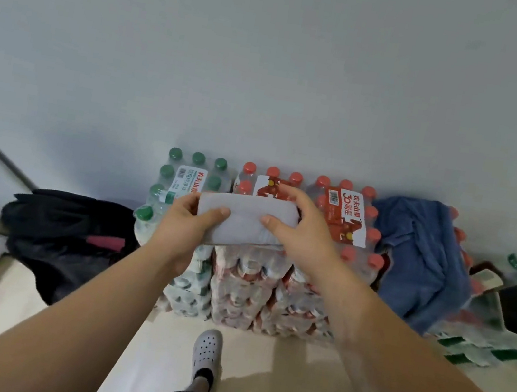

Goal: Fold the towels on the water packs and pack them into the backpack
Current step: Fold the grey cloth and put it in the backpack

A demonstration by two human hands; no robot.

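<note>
Gripping a folded grey towel (pixel 243 222) at both ends, the person holds it as a compact, thick rectangle just above the front edge of the stacked water packs (pixel 247 282). The left hand (pixel 190 224) clamps the towel's left end, thumb pressed on top and fingers tucked out of sight underneath, while the right hand (pixel 300 233) grips the right end with its thumb on the near face and its fingers curled over the far edge. Whether the towel's underside touches the packs cannot be told from this angle. The packs stand in several layers against a pale wall (pixel 271 62): a green-capped pack (pixel 185 180) on the left and red-capped packs (pixel 343 217) in the middle and right. A blue towel (pixel 420 255) lies crumpled and unfolded over the rightmost packs, draping down their front, well apart from both hands. The black backpack (pixel 65 233) slumps on the floor (pixel 275 361) just beside the green-capped pack, to its left; a pink-red strip shows on it — whether its main compartment is open cannot be made out. Below, a foot in a white clog (pixel 208 350) stands near the base of the stack.
</note>
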